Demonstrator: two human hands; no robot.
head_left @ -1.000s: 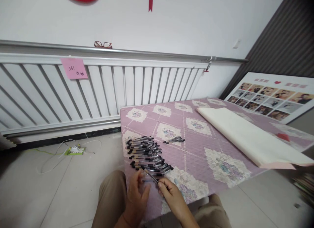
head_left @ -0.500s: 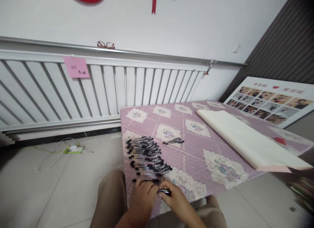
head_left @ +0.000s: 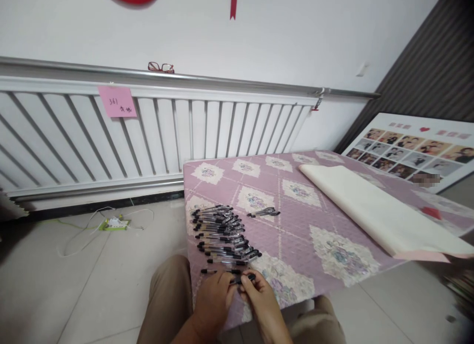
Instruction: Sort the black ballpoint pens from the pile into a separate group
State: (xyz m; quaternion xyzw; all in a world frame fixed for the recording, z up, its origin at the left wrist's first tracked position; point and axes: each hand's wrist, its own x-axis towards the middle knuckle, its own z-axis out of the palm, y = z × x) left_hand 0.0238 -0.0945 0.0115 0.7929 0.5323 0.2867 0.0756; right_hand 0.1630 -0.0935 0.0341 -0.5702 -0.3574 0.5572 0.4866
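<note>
A row of several black-capped clear pens (head_left: 220, 232) lies on the pink patterned tablecloth (head_left: 296, 220) near its left edge. My left hand (head_left: 214, 299) and my right hand (head_left: 256, 293) meet at the table's near edge, both pinched on one black pen (head_left: 242, 279) held between them. Another single pen (head_left: 218, 271) lies just beyond my left fingers. A small separate bunch of pens (head_left: 263, 212) rests farther in.
A long roll of cream paper (head_left: 374, 213) lies diagonally at the right. A white radiator (head_left: 155, 131) with a pink note (head_left: 117, 101) and glasses (head_left: 160, 67) lines the wall. A power strip with cables (head_left: 113, 224) sits on the floor. A photo board (head_left: 414, 149) leans at the right.
My hands came down from the pen row to the table's near edge and closed together on one pen. A pen was laid at the near end of the row.
</note>
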